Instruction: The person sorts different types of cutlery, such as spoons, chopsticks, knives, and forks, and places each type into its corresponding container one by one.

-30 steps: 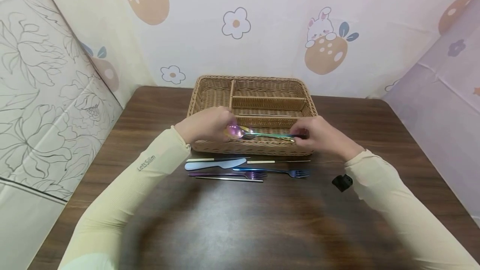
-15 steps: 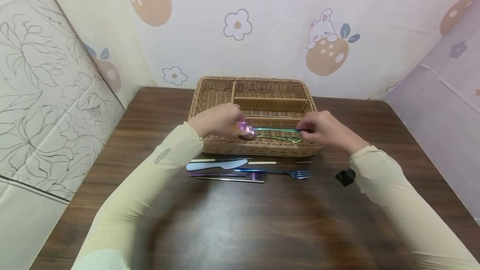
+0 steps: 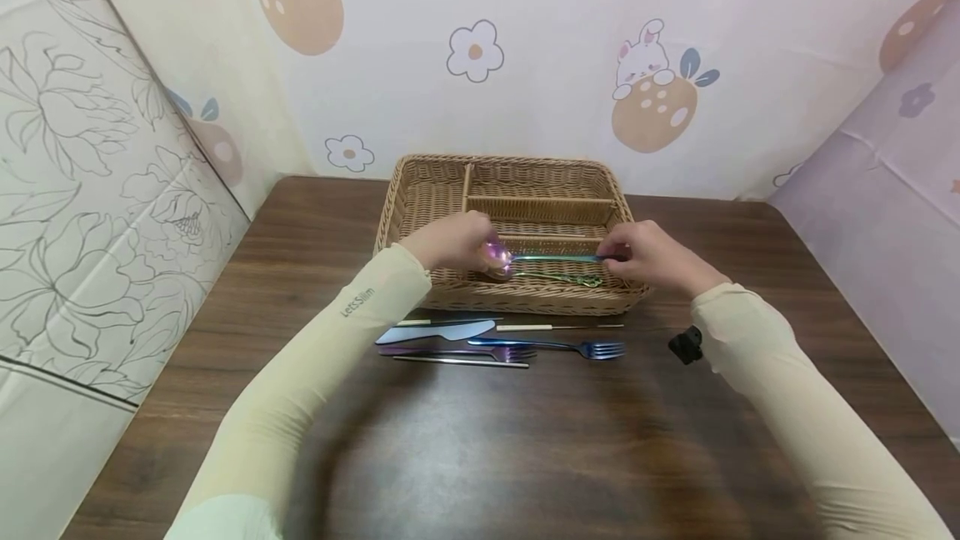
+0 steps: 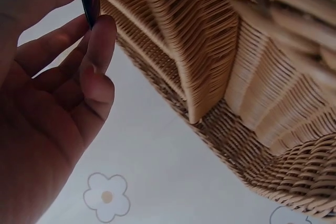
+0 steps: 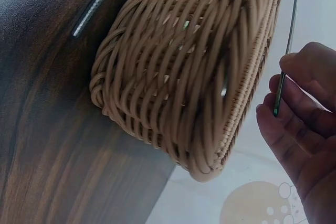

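Observation:
Both hands hold an iridescent spoon point(image 3: 543, 257) level over the front compartment of a wicker cutlery basket point(image 3: 517, 294). My left hand point(image 3: 459, 242) pinches the purple bowl point(image 4: 91, 1) between thumb and fingers. At the other end my right hand point(image 3: 647, 255) pinches the handle tip point(image 5: 278, 98). Under the held spoon, a greenish-gold utensil point(image 3: 558, 277) lies inside that front compartment. The basket's other compartments look bare.
On the dark wooden table point(image 3: 480, 440), in front of the basket, lie a pale blue knife point(image 3: 435, 332), a purple fork point(image 3: 457, 351), a blue fork point(image 3: 551, 346) and thin chopsticks point(image 3: 558, 326). A small black object point(image 3: 684, 345) sits by my right forearm. Patterned walls close in behind and beside.
Both hands have carried the spoon a little farther back over the basket. The greenish-gold utensil, hidden a second ago, now shows in the front compartment.

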`<state>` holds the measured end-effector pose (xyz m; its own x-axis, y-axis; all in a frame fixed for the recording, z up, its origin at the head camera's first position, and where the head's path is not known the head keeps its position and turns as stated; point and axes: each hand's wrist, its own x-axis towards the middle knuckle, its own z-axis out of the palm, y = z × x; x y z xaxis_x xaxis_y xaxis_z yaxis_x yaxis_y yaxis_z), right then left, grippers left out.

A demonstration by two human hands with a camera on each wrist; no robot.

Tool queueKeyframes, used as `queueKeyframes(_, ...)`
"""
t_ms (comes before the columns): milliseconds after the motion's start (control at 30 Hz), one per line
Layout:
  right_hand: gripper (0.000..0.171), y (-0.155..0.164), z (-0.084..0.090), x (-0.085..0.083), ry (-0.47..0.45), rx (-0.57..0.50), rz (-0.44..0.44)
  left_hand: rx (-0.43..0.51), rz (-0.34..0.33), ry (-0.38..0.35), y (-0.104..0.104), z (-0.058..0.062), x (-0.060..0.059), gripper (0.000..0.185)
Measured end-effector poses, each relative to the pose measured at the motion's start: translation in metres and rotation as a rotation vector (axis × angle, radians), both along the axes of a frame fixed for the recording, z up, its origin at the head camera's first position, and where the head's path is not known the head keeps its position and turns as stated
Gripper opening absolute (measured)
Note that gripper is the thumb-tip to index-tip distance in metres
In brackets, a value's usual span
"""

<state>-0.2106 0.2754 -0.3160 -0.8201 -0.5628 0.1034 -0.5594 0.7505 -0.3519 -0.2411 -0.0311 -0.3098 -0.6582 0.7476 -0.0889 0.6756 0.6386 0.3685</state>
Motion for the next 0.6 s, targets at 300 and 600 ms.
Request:
queueKeyframes(300, 0.011, 0.0, -0.008, -0.005, -0.059, 0.035, -0.002, -0.11, 0.042, 0.029, 0.006, -0.012, -0.002, 0.024)
queueKeyframes(600, 0.009, 0.0, -0.02, -0.013, -0.08, 0.077, 0.057, -0.143, 0.026, 0.071, 0.011, -0.02, -0.004, 0.03)
